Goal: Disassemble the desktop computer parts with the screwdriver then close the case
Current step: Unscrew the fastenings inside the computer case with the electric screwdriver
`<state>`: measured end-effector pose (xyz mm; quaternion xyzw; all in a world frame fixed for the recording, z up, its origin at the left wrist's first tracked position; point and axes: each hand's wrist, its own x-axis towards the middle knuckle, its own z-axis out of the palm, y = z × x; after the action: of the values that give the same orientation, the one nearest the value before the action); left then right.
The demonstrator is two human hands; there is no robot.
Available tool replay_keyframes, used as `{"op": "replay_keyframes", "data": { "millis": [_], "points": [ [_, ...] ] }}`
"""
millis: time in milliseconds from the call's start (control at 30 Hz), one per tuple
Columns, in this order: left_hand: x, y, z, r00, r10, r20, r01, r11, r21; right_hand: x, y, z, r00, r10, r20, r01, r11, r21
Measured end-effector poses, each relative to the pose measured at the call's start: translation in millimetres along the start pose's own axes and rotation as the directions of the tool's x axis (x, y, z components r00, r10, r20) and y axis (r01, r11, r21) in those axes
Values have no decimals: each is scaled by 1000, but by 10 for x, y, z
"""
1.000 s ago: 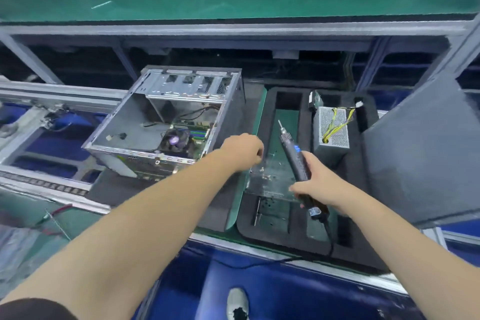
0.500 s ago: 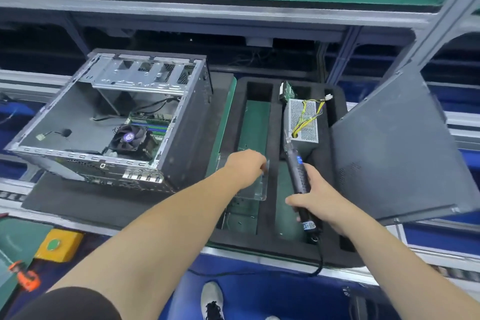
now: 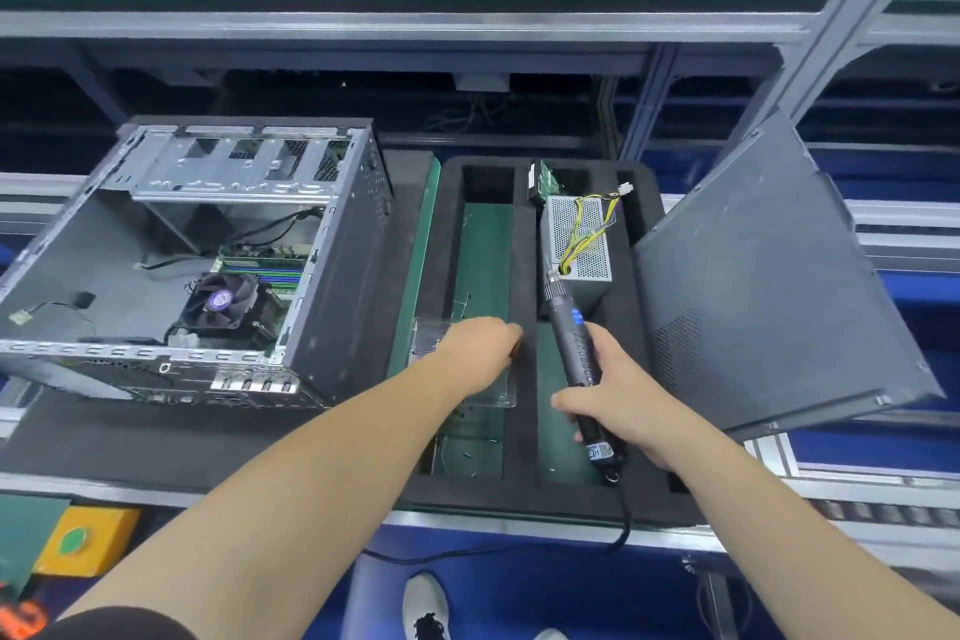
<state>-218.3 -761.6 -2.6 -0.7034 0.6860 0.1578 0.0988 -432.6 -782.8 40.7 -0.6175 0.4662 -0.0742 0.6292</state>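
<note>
Left hand (image 3: 480,351) fingers hidden underneath

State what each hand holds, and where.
Right hand grips the electric screwdriver around its lower body. Left hand rests on the clear plastic tray; any grip cannot be told.

Bare metal case (image 3: 332,244), matt black foam tray (image 3: 522,489) — clear plastic plate (image 3: 498,390)

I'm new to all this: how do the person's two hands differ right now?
The right hand grips the corded screwdriver, tip pointing away; the left hand holds no tool and rests over a clear plastic piece. The right hand is over the foam tray's right slot, the left hand over its left slot. Both are bare, with arms outstretched.
</note>
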Motion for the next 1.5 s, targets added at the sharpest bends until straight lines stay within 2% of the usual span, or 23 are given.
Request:
{"op": "replay_keyframes", "data": {
  "millis": [67, 133, 233, 333, 467, 567, 867, 1000, 1167, 1333, 1500],
  "points": [
    [-14, -7, 24, 1000, -13, -15, 12, 1000, -27, 10, -18, 24, 1000, -10, 2, 10, 1000, 13],
    [-41, -56, 25, 997, -40, -60, 30, 987, -156, 27, -31, 47, 1000, -12, 3, 11, 1000, 19],
    [-87, -245, -64, 980, -149, -132, 83, 908, -411, 60, -40, 72, 1000, -9, 6, 9, 1000, 21],
    [-109, -506, -191, 954, -252, -162, 146, 864, -482, 86, -27, 94, 1000, -7, 10, 7, 1000, 11],
    [-131, -737, -264, 944, -298, -141, 212, 875, -435, 106, -11, 129, 1000, 8, 15, -8, 1000, 16],
    [-132, -780, -285, 958, -268, -103, 219, 914, -342, 104, -15, 158, 1000, 22, 19, -22, 1000, 2],
    [-99, -784, -338, 998, -68, -14, 65, 987, -147, 122, -24, 207, 998, 49, 32, -49, 999, -11],
    [-119, -842, -435, 995, 14, 96, -8, 998, -64, 143, 0, 240, 998, 48, 34, -48, 999, 5],
    [-199, -830, -494, 962, 105, 254, -92, 994, -61, 205, -1, 353, 999, 32, 36, -32, 999, 3],
    [-313, -828, -455, 912, 131, 389, -155, 988, 29, 219, 6, 476, 998, 21, 61, -20, 1000, -18],
    [-397, -739, -340, 937, 92, 336, -149, 978, 146, 216, -39, 579, 998, 20, 64, -18, 999, -35]
  ]
}}
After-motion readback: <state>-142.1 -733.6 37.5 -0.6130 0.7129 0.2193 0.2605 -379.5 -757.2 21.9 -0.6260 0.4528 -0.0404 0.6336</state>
